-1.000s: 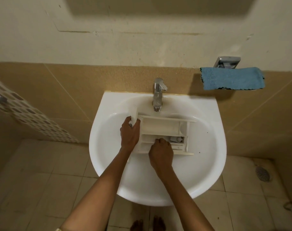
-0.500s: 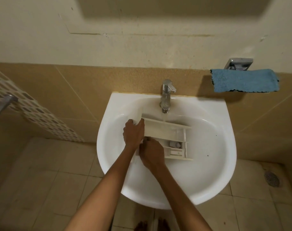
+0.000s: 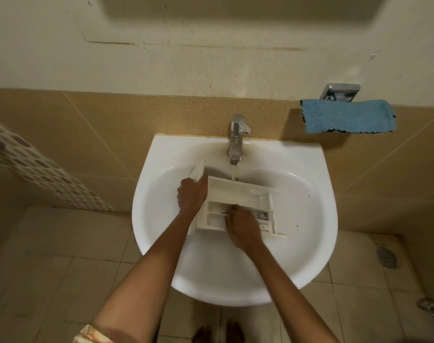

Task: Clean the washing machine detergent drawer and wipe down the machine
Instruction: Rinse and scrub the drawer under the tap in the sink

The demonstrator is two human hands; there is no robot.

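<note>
A white plastic detergent drawer lies across the bowl of a white sink, compartments facing up. Water runs from the chrome tap onto the drawer's far edge. My left hand grips the drawer's left end at its front panel. My right hand is over the near compartments, its fingers curled down into them; the fingertips are hidden, and I cannot tell whether they hold anything.
A blue cloth hangs from a chrome holder on the wall to the right of the sink. The floor is tiled, with a drain at the right. My bare feet stand below the sink.
My right hand has slid from the drawer's left part toward its middle. The drawer has shifted slightly under the running water while my left hand kept its grip.
</note>
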